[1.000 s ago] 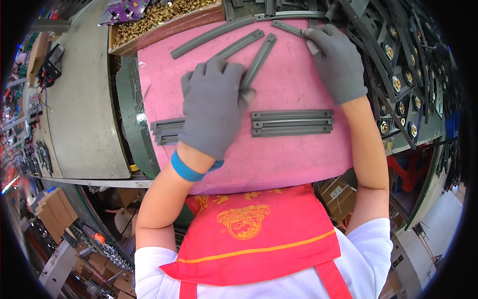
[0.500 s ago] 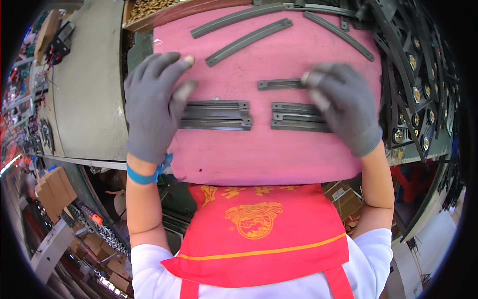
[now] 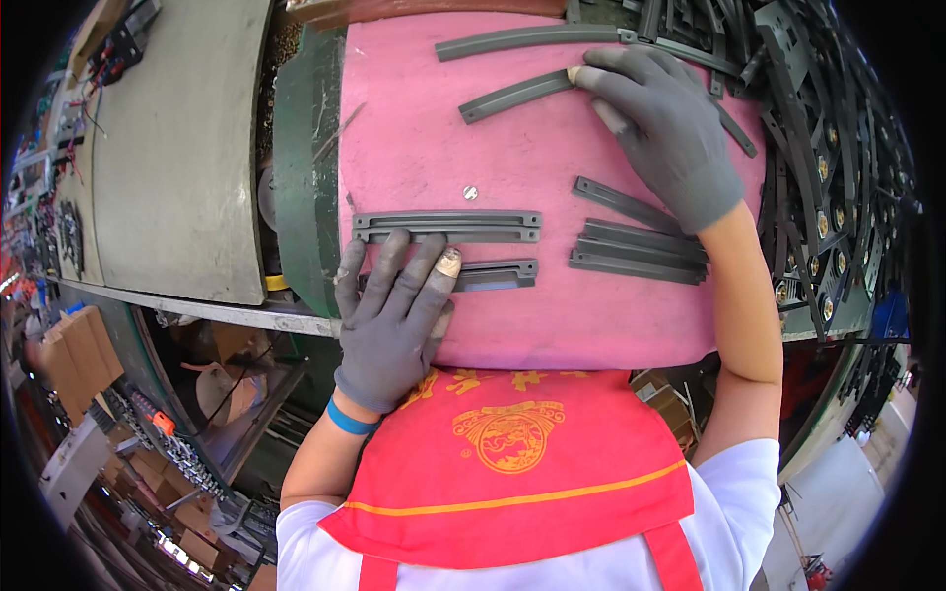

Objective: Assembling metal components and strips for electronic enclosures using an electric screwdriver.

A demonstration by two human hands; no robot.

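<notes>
My left hand (image 3: 389, 320), in a grey glove, lies with fingers spread over dark grey grooved strips. Its fingertips reach the lower edge of a straight strip group (image 3: 493, 228) and partly cover a shorter-looking strip (image 3: 503, 275) nearer me. Farther off, my gloved right hand (image 3: 660, 138) reaches over a slightly curved dark strip (image 3: 517, 97); the index fingertip meets it and the thumb stands apart. That strip's right end is hidden under the hand. Several strips lie stacked (image 3: 636, 258) at right, with one angled strip (image 3: 626, 204) just beyond them.
A small silver slotted disc (image 3: 470, 193) lies on the pink work mat (image 3: 414, 148). Another curved strip (image 3: 532, 39) is at the far edge. Tangled dark metal parts (image 3: 803, 148) crowd the right side. A flat grey board (image 3: 177, 167) is at left.
My left hand has come down and nearer me onto the left strips. My right hand has moved away from me to the far curved strip. The right strips now sit askew; the silver disc shows.
</notes>
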